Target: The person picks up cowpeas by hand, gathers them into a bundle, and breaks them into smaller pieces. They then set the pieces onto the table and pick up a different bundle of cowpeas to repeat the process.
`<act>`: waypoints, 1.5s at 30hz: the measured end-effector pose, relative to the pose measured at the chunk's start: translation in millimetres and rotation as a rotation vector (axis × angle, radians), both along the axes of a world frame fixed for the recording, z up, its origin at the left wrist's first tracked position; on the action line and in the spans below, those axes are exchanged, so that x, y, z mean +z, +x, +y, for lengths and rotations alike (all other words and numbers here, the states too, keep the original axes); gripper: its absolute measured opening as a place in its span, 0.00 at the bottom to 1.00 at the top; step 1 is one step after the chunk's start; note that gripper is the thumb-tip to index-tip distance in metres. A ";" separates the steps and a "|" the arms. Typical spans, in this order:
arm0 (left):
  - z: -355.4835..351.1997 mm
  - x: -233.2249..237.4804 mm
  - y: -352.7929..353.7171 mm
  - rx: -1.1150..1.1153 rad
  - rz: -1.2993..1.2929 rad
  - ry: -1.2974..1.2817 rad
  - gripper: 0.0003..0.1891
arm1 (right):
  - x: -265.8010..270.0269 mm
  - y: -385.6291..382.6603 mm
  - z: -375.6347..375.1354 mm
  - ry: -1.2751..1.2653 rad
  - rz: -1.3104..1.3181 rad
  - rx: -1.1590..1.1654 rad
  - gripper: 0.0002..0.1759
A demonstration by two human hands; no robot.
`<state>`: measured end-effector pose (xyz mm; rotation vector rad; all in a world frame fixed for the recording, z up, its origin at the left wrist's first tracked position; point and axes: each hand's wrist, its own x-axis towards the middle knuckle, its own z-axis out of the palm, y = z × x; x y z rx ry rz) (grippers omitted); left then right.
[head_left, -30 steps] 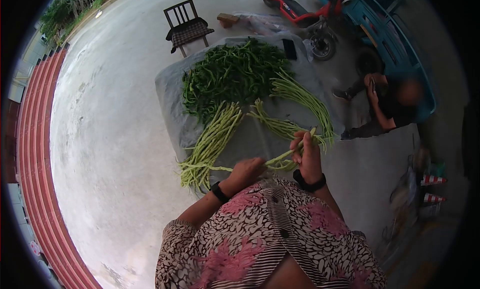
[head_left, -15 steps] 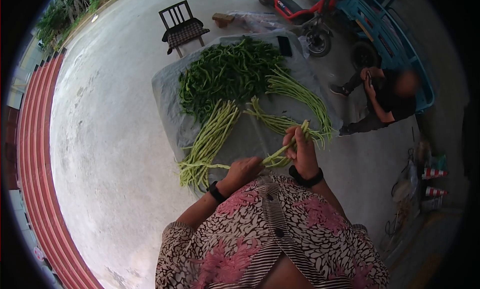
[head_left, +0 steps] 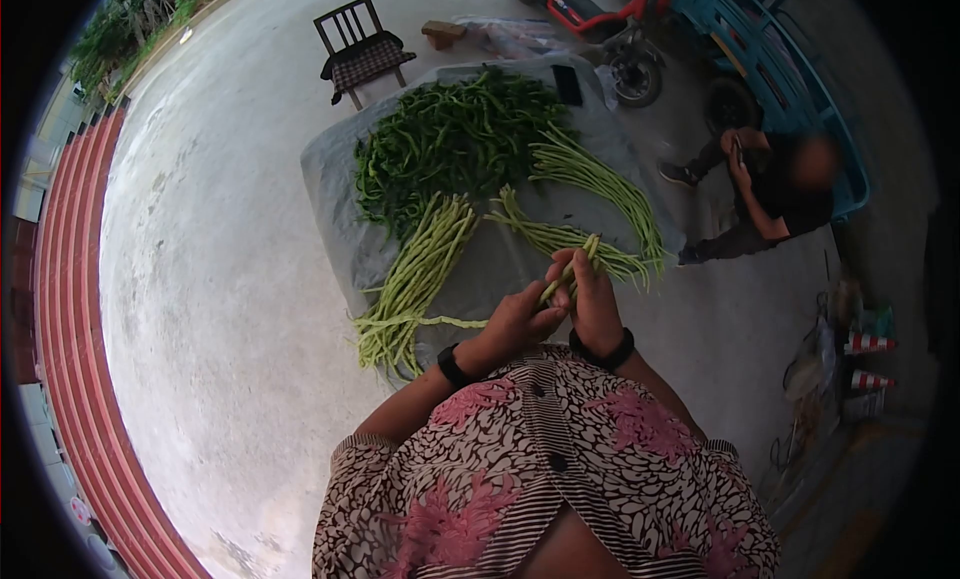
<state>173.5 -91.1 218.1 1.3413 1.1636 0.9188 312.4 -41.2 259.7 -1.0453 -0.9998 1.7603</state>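
Close together near my body, both hands hold a small bunch of long green beans (head_left: 590, 249). My left hand (head_left: 515, 327) is closed round its lower part, and my right hand (head_left: 592, 304) grips it near the upper end. A pale bean strand runs leftward from my left hand to a large bean bundle (head_left: 425, 259) on the grey sheet (head_left: 340, 209). Beyond my right hand lies a smaller loose bundle (head_left: 545, 234), with another bean bundle (head_left: 600, 179) at the right. A heap of green peppers (head_left: 450, 139) covers the sheet's far part.
A dark phone-like slab (head_left: 567, 85) lies at the sheet's far right corner. Behind stand a chair (head_left: 365, 64) and a wooden block (head_left: 442, 33). On the right, a person (head_left: 790, 194) sits by a blue cart (head_left: 790, 79) and a red scooter (head_left: 590, 17).
My hands have come closer together, the right one moving left and the left one right and up. The bunch between them is mostly covered by my fingers now.
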 end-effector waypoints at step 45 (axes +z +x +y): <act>-44.5 -172.1 -108.7 -0.148 0.591 -0.208 0.15 | 30.7 75.3 47.7 -0.017 0.519 -0.333 0.19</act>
